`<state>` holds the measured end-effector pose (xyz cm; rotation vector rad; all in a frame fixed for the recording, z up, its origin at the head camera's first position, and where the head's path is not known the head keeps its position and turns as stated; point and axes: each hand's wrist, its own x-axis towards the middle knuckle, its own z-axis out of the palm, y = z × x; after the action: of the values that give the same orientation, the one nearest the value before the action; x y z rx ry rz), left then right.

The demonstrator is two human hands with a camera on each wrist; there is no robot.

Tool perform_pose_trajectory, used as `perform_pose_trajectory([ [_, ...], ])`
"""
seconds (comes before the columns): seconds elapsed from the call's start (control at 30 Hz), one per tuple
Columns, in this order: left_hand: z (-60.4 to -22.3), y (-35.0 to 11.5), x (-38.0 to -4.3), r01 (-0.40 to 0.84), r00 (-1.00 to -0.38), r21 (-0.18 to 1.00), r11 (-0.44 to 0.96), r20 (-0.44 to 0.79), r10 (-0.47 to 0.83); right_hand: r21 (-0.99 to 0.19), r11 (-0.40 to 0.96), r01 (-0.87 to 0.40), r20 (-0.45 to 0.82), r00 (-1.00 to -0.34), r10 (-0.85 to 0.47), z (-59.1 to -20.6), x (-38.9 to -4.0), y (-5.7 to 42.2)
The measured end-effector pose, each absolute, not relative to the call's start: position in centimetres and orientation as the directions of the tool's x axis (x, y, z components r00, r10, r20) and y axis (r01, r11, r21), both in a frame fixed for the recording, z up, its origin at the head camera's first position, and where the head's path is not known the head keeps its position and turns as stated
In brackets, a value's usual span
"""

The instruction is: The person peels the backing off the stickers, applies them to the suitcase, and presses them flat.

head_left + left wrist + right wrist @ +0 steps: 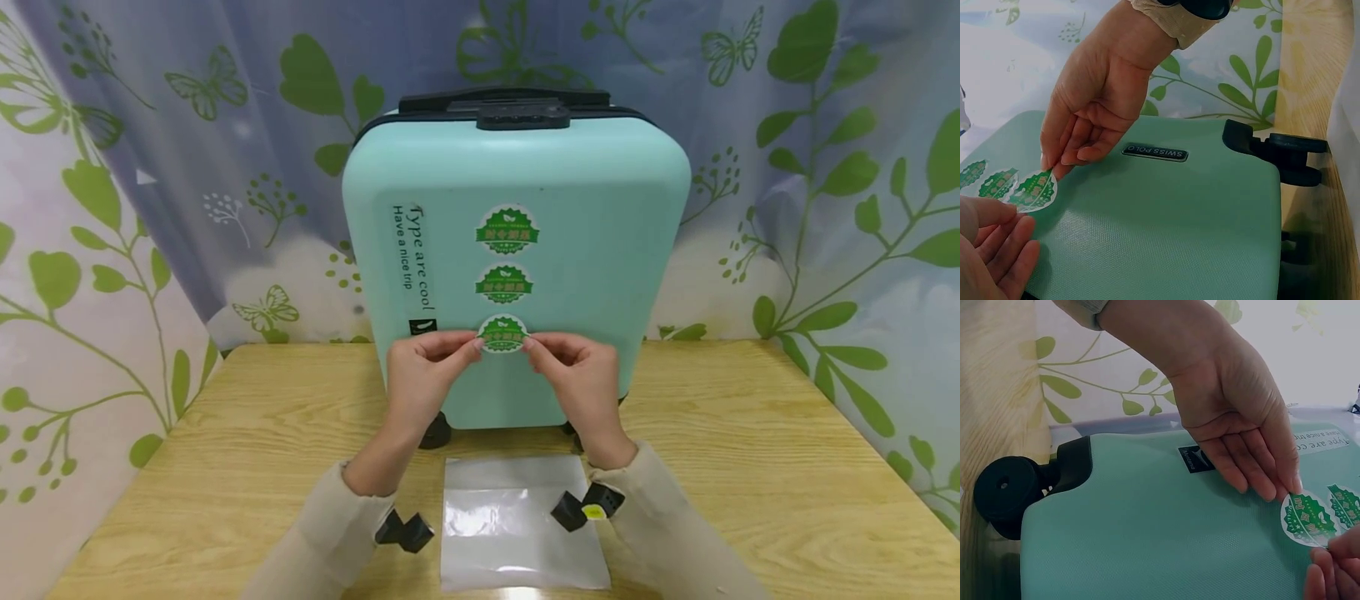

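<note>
A round green-and-white sticker (503, 335) is stretched between my two hands in front of the mint-green suitcase (592, 275). My left hand (423, 371) pinches its left edge between thumb and forefinger. At the opposite edge, my right hand (577, 375) pinches it the same way. Whether its back touches the shell cannot be told. Two matching stickers, an upper one (507, 230) and a middle one (504, 284), lie on the suitcase above it in a column. In the left wrist view, the held sticker (1035, 192) looks slightly bent.
Black lettering (412, 258) runs down the suitcase's left side, and a "SWISS POLO" badge (1155, 152) is on its lower right. The suitcase stands upright on black wheels (435, 432). A glossy pale sheet (517, 542) lies on the wooden table (750, 450) before it.
</note>
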<state>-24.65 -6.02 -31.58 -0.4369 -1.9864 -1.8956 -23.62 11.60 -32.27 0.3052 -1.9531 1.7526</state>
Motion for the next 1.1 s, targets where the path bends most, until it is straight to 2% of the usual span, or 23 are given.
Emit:
perform_pose_trajectory([
  [0.5, -31.76, -5.96, -24.85, 0.522, -0.851, 0.85, 0.07, 0.525, -0.029, -0.844, 0.172, -0.509, 0.533, -0.831, 0.156, -32.25, -23.74, 11.28],
  [1.1, -31.69, -5.83, -24.85, 0.495, -0.867, 0.867, 0.062, 0.497, -0.035, -0.826, 0.2, -0.526, 0.557, -0.817, 0.15, -32.18, -23.77, 11.15],
])
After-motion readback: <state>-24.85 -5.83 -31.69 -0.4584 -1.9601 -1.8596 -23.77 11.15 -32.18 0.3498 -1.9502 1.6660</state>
